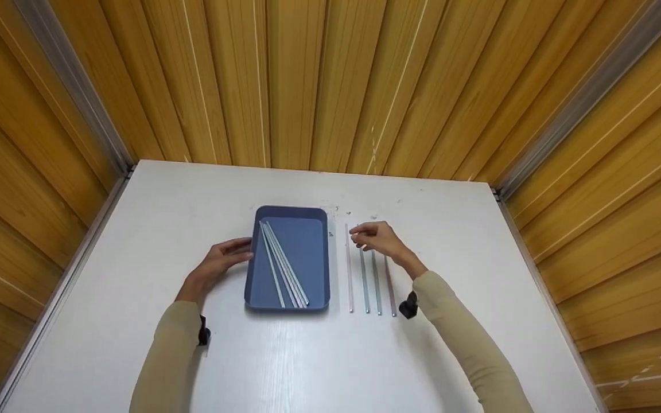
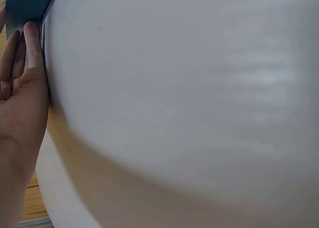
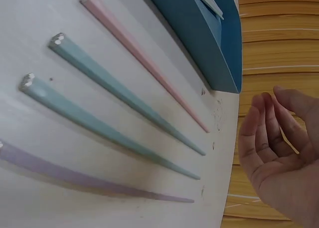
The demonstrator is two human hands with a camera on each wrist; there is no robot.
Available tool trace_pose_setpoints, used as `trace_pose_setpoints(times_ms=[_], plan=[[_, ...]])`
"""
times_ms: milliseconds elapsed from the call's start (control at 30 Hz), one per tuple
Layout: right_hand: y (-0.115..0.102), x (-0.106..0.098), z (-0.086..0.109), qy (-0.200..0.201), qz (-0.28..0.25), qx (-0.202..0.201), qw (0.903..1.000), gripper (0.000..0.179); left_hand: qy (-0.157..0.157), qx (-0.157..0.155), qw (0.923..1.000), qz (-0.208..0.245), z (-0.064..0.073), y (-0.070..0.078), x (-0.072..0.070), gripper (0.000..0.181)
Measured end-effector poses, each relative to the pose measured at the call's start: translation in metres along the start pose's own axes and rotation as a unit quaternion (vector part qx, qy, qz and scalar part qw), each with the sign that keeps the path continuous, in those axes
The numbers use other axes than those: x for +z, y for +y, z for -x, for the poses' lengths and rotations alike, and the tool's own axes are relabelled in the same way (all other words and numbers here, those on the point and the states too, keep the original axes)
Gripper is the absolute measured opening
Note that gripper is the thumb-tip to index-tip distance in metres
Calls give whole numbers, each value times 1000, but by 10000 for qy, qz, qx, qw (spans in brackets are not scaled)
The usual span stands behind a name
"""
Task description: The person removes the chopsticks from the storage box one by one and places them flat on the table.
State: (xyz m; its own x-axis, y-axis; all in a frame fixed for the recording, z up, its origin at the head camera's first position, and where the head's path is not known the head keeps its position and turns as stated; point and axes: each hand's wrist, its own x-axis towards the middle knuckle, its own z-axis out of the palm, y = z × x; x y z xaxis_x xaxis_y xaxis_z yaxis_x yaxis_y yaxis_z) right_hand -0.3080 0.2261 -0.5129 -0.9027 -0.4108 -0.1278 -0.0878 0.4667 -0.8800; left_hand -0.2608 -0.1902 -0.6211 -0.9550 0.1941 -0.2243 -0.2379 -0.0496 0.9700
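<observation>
My left hand (image 1: 220, 263) touches the left side of a blue tray (image 1: 314, 246). In the left wrist view its fingers (image 2: 33, 48) lie fairly straight along the tray wall. Inside the tray, several pale chopsticks (image 1: 286, 269) lie slanted in a loose bundle. My right hand (image 1: 377, 237) hovers over the far ends of chopsticks lying on the table, its fingers loosely bent and nothing visible between them. Beneath it, a pink chopstick (image 3: 142, 60), two light teal chopsticks (image 3: 117, 92) and a purple chopstick (image 3: 99, 184) lie roughly side by side, thick ends toward me.
The white table (image 1: 284, 361) carries the tray and chopsticks. Small dark marks (image 1: 373, 217) dot its surface beyond the right hand. Wood-patterned panels (image 1: 290, 86) rise behind and at both sides, with metal rails (image 1: 588, 97) at the corners.
</observation>
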Motion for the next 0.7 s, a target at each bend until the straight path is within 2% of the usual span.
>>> trace_pose_setpoints(times_ms=[233, 433, 567, 700], plan=[[-23, 22, -35, -691, 362, -92, 9969, 30, 19, -109, 9999, -28, -1, 1, 0, 63], [-25, 54, -55, -779, 196, -269, 9964, 31, 59, -61, 9999, -134, -1, 0, -2, 64], [-21, 78, -62, -809, 234, -190, 9963, 29, 97, -97, 9997, -180, -2, 0, -2, 63], [-21, 93, -66, -756, 379, -80, 9964, 26, 39, -130, 9997, -189, -4, 0, -2, 65]])
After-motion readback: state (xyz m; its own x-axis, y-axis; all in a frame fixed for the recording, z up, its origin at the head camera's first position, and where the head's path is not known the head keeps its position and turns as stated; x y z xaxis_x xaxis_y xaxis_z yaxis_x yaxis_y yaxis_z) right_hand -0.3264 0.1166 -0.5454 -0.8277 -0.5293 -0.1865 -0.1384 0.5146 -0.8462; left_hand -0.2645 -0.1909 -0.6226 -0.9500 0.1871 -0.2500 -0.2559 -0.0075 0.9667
